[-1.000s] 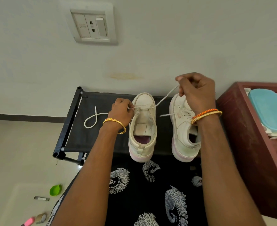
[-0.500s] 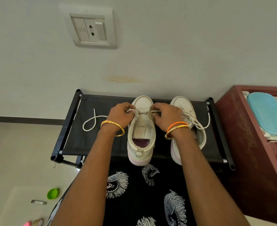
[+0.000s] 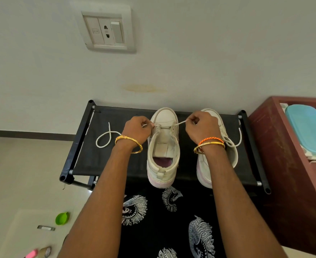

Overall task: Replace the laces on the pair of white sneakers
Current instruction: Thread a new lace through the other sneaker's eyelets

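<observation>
Two white sneakers stand toes to the wall on a black rack (image 3: 82, 157). The left sneaker (image 3: 163, 148) has a white lace (image 3: 178, 123) threaded only through its front eyelets. My left hand (image 3: 136, 130) pinches the lace's left part at the shoe's left side, and the lace trails off in a loop (image 3: 105, 138) on the rack. My right hand (image 3: 202, 128) pinches the lace's right end, drawn up a little from the eyelet. The right sneaker (image 3: 216, 157) is laced and partly hidden behind my right forearm.
A dark red cabinet (image 3: 287, 164) stands at the right with a blue lid (image 3: 307, 127) on a white basket. A wall socket (image 3: 107, 30) is above. On the floor at the left lie a green cap (image 3: 62, 218), a metal piece (image 3: 46, 228) and tape (image 3: 45, 251).
My right hand came down from high over the right sneaker to the left sneaker's front eyelets, then pulled the lace end a little to the right. The left hand stayed put.
</observation>
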Motion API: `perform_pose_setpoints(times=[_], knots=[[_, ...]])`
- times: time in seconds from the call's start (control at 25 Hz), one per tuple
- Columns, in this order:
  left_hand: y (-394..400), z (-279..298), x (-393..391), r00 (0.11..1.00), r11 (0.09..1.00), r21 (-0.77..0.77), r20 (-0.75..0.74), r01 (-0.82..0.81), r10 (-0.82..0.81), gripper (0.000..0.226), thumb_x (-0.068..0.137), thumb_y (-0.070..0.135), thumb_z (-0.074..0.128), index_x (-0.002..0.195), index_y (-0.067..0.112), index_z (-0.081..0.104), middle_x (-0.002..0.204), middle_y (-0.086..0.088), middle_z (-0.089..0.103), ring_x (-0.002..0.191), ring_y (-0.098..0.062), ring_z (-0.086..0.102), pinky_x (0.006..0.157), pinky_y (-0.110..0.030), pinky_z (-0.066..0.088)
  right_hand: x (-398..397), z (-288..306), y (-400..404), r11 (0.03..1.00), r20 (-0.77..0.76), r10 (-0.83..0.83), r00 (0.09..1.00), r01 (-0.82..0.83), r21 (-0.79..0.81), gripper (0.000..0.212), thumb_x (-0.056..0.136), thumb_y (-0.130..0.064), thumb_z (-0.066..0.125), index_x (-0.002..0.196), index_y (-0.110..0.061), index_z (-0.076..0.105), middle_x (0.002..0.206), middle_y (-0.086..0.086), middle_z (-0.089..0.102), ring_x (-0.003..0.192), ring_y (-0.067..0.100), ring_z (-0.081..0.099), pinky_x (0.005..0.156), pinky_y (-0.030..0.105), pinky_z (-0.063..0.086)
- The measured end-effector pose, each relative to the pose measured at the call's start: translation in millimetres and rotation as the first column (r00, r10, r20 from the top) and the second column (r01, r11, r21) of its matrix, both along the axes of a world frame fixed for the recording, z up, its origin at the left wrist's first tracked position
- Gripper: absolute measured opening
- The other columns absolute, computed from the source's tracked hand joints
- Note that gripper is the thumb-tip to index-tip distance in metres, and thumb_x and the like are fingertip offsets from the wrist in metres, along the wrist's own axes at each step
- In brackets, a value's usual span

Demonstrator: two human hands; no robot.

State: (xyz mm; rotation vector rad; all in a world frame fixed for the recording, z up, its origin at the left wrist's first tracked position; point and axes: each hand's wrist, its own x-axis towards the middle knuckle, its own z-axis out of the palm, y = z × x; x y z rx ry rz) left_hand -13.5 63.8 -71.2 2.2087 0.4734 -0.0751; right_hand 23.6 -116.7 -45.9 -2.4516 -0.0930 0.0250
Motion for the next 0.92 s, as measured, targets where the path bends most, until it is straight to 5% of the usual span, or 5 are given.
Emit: perform_pose_setpoints(times=[0.16,0.4,0.48,0.64,0.92], knots=[[-2,7,-1,0.999,1.0,-0.016,0.024,-0.024,0.025,0.019,0.094,0.018,0.053,0.101,0.01,0.068,0.09,-0.005,0.066,0.072,-0.012,0.056,0.073,-0.025,0.047,0,4,4,0.981,-0.032,0.032,0.999,-0.025,0.191,0.011,0.087,-0.015,0.06,0.093,-0.013,0.069,0.075,0.0,0.063,0.066,0.007,0.057,0.07,0.025,0.05],[0,74,-7,0.962,0.874,-0.465,0.145,-0.141,0.232,0.02,0.095,0.009,0.049,0.096,0.01,0.069,0.059,0.002,0.052,0.042,-0.006,0.04,0.047,-0.017,0.037,-3,59,7,0.869,-0.068,0.127,0.99,-0.078,0.488,0.014,0.089,-0.007,0.057,0.092,-0.017,0.067,0.075,-0.003,0.068,0.058,0.003,0.06,0.063,0.021,0.053],[6,115,-8,0.967,0.883,-0.459,0.167,-0.098,0.194,0.023,0.095,0.008,0.046,0.097,0.01,0.069,0.061,0.0,0.055,0.039,-0.006,0.035,0.041,-0.015,0.03,0,89,2,0.836,-0.038,0.135,0.99,-0.094,0.541,0.015,0.089,-0.005,0.057,0.091,-0.015,0.068,0.076,0.0,0.069,0.051,0.001,0.057,0.06,0.02,0.051],[14,202,-15,0.982,0.931,-0.366,0.179,0.005,0.066,0.025,0.096,0.009,0.044,0.095,0.013,0.068,0.07,0.001,0.066,0.038,-0.004,0.038,0.04,-0.013,0.032,-3,163,-6,0.781,0.006,0.187,0.982,-0.152,0.605,0.016,0.091,-0.005,0.054,0.089,-0.013,0.068,0.077,0.003,0.07,0.053,0.005,0.059,0.061,0.02,0.054],[-3,276,-26,0.992,0.807,-0.589,0.123,0.039,0.041,0.027,0.098,0.003,0.035,0.103,0.004,0.061,0.085,-0.004,0.071,0.053,-0.007,0.064,0.047,-0.015,0.047,-24,240,-14,0.562,-0.126,0.315,0.941,-0.078,0.823,0.04,0.083,0.013,0.03,0.098,-0.001,0.065,0.089,0.014,0.072,0.078,0.019,0.071,0.076,0.029,0.057]])
